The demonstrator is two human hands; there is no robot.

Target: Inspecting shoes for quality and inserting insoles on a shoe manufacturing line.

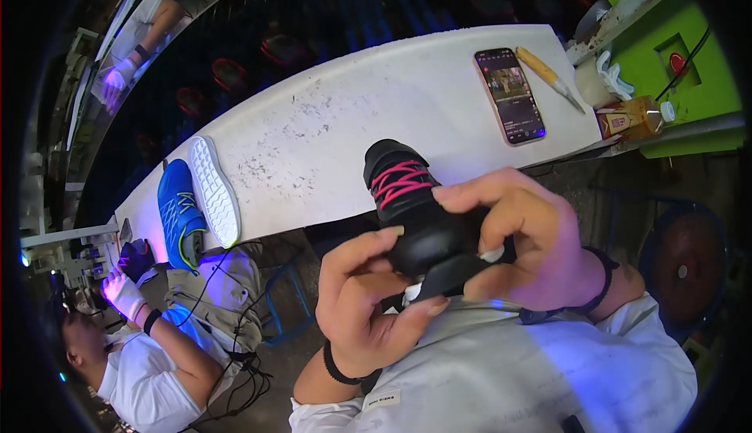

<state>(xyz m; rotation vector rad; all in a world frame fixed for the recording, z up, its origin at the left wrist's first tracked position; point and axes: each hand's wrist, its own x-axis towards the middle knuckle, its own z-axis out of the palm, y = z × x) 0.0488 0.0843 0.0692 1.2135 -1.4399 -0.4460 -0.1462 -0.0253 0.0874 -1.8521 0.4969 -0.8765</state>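
Note:
Between my two hands is a black shoe (431,233) with pink-red laces, held just off the near edge of the white table. Its toe points toward me and its laced collar lies toward the table. My left hand (364,300) grips the toe from the left, thumb below and fingers curled over the upper. My right hand (525,237) pinches the other side, with one finger beside the laces. A dark flap hangs at the toe end, with a bit of white showing at either side of it. The shoe's underside is mostly hidden.
On the white table (337,119) lie dark crumbs, a phone (509,96), and a wooden-handled tool (548,76). A drink bottle (634,118) lies at the right. At left are a blue shoe (178,213) and a white sole (211,186); a gloved co-worker (149,355) sits there.

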